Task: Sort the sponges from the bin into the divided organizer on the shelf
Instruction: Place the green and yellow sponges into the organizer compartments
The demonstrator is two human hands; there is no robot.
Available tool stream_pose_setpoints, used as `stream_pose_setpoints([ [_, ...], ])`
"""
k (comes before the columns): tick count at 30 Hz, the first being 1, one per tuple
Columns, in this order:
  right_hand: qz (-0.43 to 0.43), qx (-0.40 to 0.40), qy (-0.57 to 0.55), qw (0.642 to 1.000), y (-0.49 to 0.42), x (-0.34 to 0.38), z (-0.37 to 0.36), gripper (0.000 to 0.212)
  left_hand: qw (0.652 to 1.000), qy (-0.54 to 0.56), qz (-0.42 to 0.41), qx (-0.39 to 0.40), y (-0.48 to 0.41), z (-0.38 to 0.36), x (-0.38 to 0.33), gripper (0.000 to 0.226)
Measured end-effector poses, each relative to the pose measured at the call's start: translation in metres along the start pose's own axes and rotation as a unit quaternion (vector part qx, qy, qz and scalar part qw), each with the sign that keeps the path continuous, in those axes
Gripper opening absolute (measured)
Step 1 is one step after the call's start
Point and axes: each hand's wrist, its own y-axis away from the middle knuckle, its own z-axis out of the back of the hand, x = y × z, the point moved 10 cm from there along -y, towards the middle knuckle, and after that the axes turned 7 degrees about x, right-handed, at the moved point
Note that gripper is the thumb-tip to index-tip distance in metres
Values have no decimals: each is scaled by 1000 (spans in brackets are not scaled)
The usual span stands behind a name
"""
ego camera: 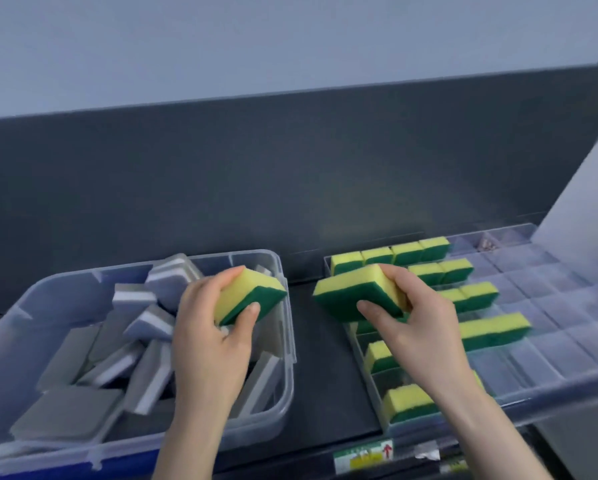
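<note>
Left hand (210, 341) pinches a sponge (252, 294) over the bin's (290, 344) right edge. Right hand (418, 327) grips a second sponge (353, 292) at the organizer's (550, 341) left edge; the next move probably calls for a free compartment.

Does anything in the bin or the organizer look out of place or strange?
One thing: a small crumpled greyish object lies in a far compartment of the organizer, where the other filled compartments hold yellow-green sponges. It is too blurred to identify. Grey sponges lie jumbled in the bin.

Between the fingers (226, 276), left sponge (252, 289) and right sponge (349, 292) are shown yellow over green; grey-white sponges (148, 320) are spotted leftward.
</note>
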Motion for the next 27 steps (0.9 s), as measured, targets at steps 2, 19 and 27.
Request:
stream_pose_setpoints([
  [2,-10,10,-3,1000,1,-16,19,41,1000,7,-5,7,2,-21,-17,53],
  [19,-42,8,-19,999,26,-151,170,41,992,24,-15,126,54,-200,-137,40],
  [27,-43,66,-33,996,27,-196,192,48,980,-33,6,196,75,-258,-156,38],
])
